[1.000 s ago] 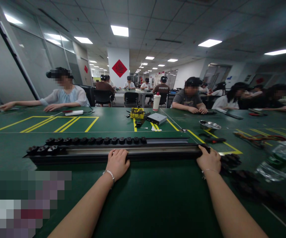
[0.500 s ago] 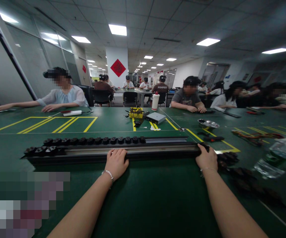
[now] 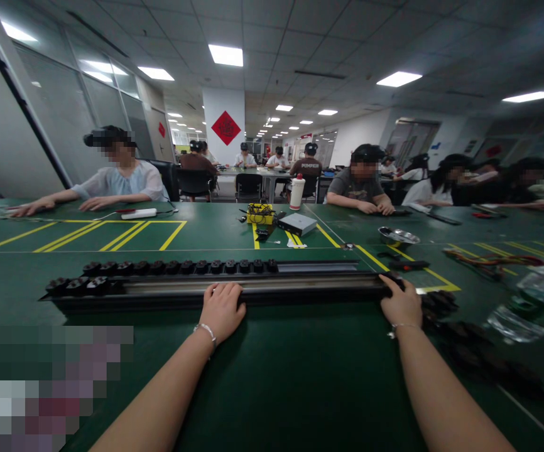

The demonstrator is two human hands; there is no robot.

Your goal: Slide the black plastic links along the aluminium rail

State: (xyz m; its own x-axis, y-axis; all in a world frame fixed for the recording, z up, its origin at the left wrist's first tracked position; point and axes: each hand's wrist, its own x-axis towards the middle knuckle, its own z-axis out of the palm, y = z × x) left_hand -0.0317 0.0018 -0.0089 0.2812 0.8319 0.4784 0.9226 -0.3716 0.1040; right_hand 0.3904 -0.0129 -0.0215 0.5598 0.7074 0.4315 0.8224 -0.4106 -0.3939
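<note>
A long black rail (image 3: 300,284) lies across the green table (image 3: 300,376), with a row of several black round parts (image 3: 178,267) seated along its left half. My left hand (image 3: 222,309) rests on the rail's near edge at mid length, fingers curled over it. At the rail's right end, the fingers of my right hand (image 3: 400,302) are closed round the tip. A heap of loose black parts (image 3: 465,345) lies just right of that hand.
Clear plastic bags (image 3: 536,295), a metal bowl (image 3: 398,236), a black tool (image 3: 408,264) and coloured wires (image 3: 489,258) lie at the right. A yellow box (image 3: 261,213), grey box (image 3: 297,223) and white bottle (image 3: 296,193) stand mid table. Several people sit round the far side.
My right hand has shifted slightly right along the rail's end. The person at the far left has drawn an arm inward. My left hand stays put.
</note>
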